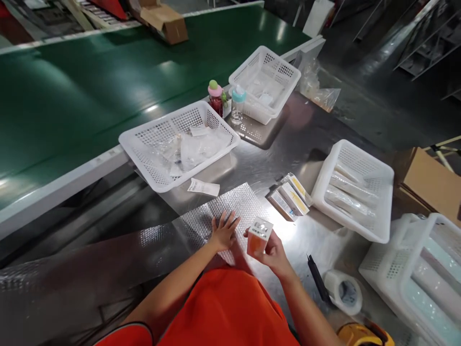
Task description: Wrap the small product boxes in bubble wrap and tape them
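Note:
My left hand (224,234) lies flat with fingers spread on a sheet of clear bubble wrap (242,202). The wrap covers part of the metal table and trails off to the left. In my right hand (275,254) is a small orange and white box (259,236), held just above the table near the wrap's right side. A printed label with a barcode shows on its upper face. Several slim white and yellow boxes (291,197) stand together beyond my right hand. A printed paper slip (203,187) rests past the wrap's far edge.
White baskets with plastic-wrapped items stand at the back left (162,185), back (264,53) and right (387,206). Two bottles (216,98) stand between the back baskets. A black cutter (317,278) and tape roll (344,291) lie at right. A green conveyor (90,91) runs behind.

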`<state>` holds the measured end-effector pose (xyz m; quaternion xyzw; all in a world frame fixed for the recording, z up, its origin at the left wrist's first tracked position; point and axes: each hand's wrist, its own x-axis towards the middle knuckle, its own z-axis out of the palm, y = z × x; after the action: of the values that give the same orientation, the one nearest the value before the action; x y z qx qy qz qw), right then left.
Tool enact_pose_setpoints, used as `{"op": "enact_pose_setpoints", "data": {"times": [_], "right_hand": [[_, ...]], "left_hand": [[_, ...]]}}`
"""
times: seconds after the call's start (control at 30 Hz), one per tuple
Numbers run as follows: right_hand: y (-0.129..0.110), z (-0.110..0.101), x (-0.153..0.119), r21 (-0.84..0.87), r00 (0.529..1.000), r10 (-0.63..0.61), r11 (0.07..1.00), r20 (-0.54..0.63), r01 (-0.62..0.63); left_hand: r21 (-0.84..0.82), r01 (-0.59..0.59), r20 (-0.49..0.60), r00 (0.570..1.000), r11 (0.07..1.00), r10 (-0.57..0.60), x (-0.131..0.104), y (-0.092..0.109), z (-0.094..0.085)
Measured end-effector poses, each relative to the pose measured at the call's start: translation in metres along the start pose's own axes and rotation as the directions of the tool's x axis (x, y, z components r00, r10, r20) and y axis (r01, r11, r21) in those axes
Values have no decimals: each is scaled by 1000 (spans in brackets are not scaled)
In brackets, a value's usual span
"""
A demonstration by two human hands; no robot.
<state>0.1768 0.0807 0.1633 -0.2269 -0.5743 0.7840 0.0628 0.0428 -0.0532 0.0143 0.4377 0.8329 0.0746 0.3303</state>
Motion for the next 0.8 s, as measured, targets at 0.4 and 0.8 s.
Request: {"op": "enact_pose_setpoints", "data": {"times": [0.4, 0.8], "right_hand": [[12, -11, -6, -115, 999, -30, 993, 42, 35], [13, -11, 7, -253, 998, -15, 967, 60, 30]], "left_hand": [[-53, -9, 0, 1000, 999, 9, 0, 2, -4], [-82, -72, -148, 987, 994, 59, -4, -3, 6]]}}
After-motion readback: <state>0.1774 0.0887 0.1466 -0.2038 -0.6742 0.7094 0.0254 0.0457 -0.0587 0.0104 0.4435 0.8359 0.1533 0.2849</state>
